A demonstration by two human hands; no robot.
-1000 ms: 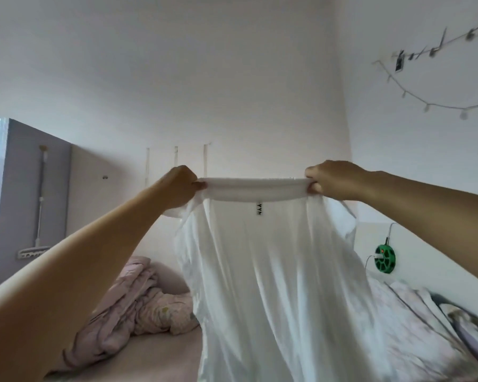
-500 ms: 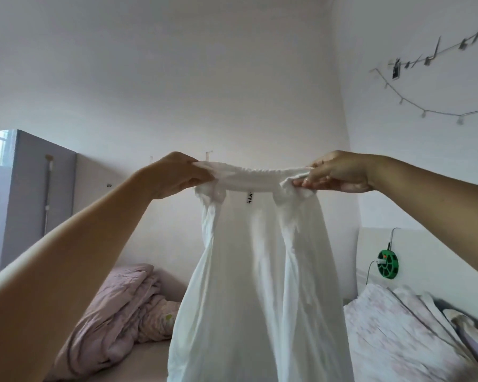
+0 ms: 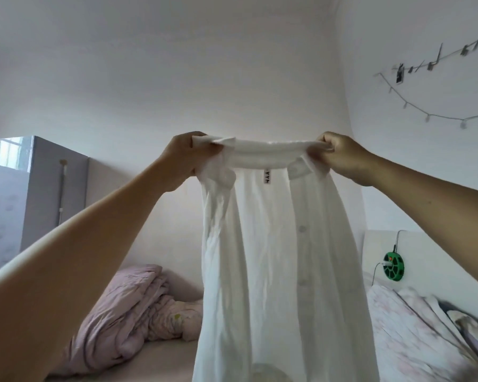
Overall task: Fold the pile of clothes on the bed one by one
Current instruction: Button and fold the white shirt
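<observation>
A white button-up shirt (image 3: 273, 257) hangs in the air in front of me, held up by its collar. My left hand (image 3: 185, 155) grips the collar's left end and my right hand (image 3: 340, 154) grips the right end. The collar is stretched taut between them, with a small black-lettered tag below its middle. The shirt's body falls straight down in narrow folds, buttons showing along its right side, and its hem runs out of view at the bottom. The bed's pale sheet (image 3: 160, 362) lies below.
A crumpled pink quilt (image 3: 127, 307) lies on the bed at the back left. Floral pillows (image 3: 414, 334) lie at the right by a white headboard with a green cable reel (image 3: 393, 266). A grey cabinet (image 3: 53, 194) stands at left. String lights hang on the right wall.
My hands moved closer together, then spread and pulled the collar taut again. The shirt's body narrowed from a wide spread into hanging folds, and the view tilted slightly.
</observation>
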